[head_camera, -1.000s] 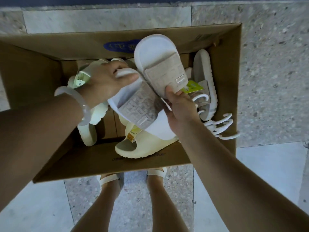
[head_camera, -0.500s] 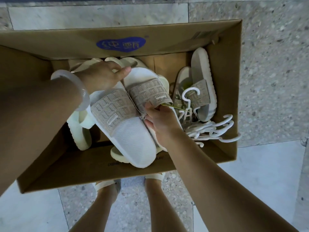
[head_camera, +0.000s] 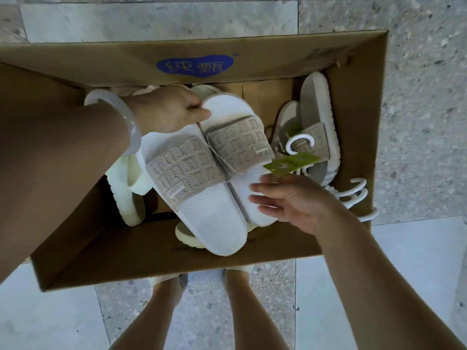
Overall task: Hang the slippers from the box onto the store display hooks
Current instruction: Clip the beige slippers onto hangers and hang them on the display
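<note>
Two white slippers [head_camera: 202, 188] with beige woven straps lie side by side, soles down, over the middle of the cardboard box [head_camera: 353, 59]. Your left hand [head_camera: 166, 109] grips their far ends, thumb on the right slipper's edge, fingers curled under; a pale bangle [head_camera: 121, 122] sits on that wrist. Your right hand [head_camera: 285, 200] is released, fingers straight, fingertips touching the near part of the right slipper. A green tag [head_camera: 290, 164] on a thin string hangs off that slipper's strap, just above your right fingers.

Under the pair, pale yellow slippers [head_camera: 129, 188] lie at the box's left and near side. At the box's right, a grey-beige pair [head_camera: 316, 117] rests against the wall, one on its edge, with a white hook [head_camera: 298, 145] over it. More white hangers [head_camera: 353, 195] bunch at the right wall, spilling over the rim. The far flap carries a blue label [head_camera: 194, 65]. The box sits on a speckled stone floor [head_camera: 417, 97], your feet [head_camera: 237, 271] partly hidden by its near edge.
</note>
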